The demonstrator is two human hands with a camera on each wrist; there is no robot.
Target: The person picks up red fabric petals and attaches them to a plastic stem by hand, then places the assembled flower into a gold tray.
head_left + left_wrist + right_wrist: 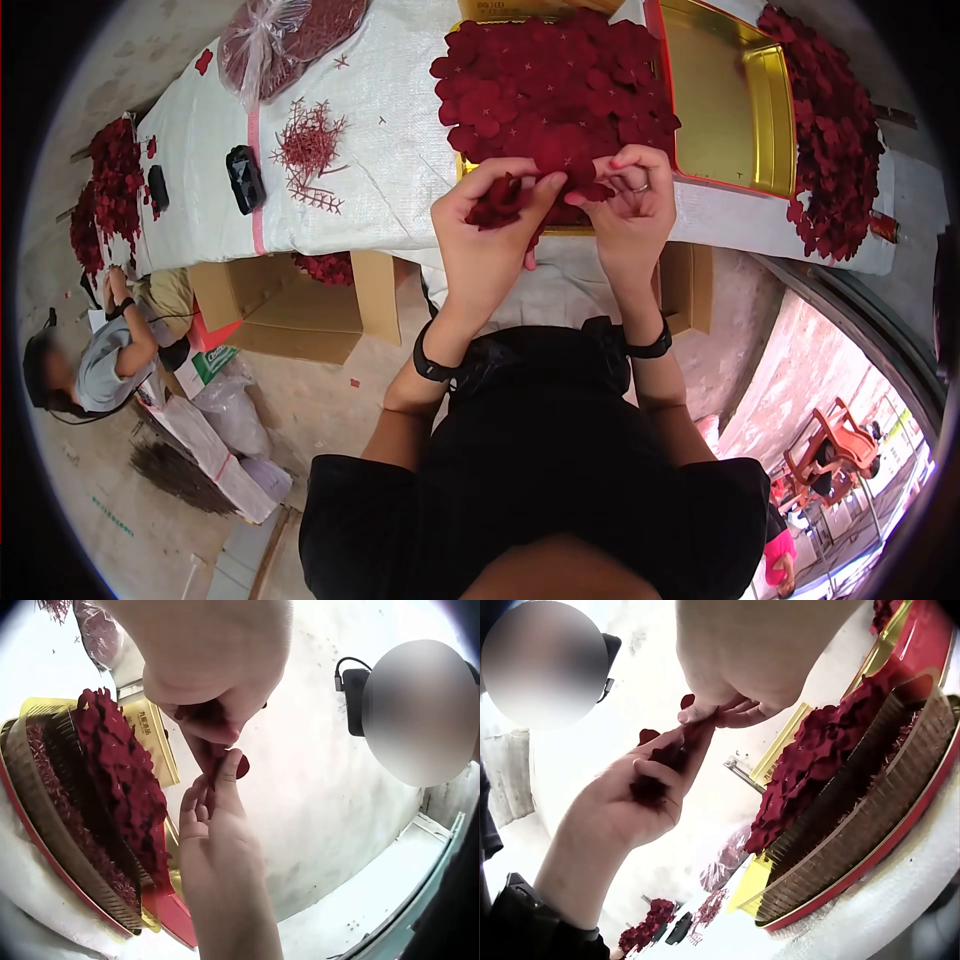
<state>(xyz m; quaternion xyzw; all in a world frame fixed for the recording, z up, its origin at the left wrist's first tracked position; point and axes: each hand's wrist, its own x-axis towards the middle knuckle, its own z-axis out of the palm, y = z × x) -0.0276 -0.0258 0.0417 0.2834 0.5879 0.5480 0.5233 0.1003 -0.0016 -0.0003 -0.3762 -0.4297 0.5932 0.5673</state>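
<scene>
Both hands meet above the front edge of a heap of dark red fabric flower petals. My left hand keeps a small bunch of petals in its curled fingers, seen in the palm in the right wrist view too. Its thumb and forefinger pinch a flower-shaped petal piece with a small cross mark at its centre. From the other side my right hand, a ring on one finger, pinches the edge of that piece between thumb and fingertips. In the left wrist view, the left hand partly hides the held petals.
Beside the heap stands a gold-lined red box. A clear plastic tray holds thin red bits. More petals lie far right. Red stamen-like pieces, a black object and a bag are left. Another person sits left.
</scene>
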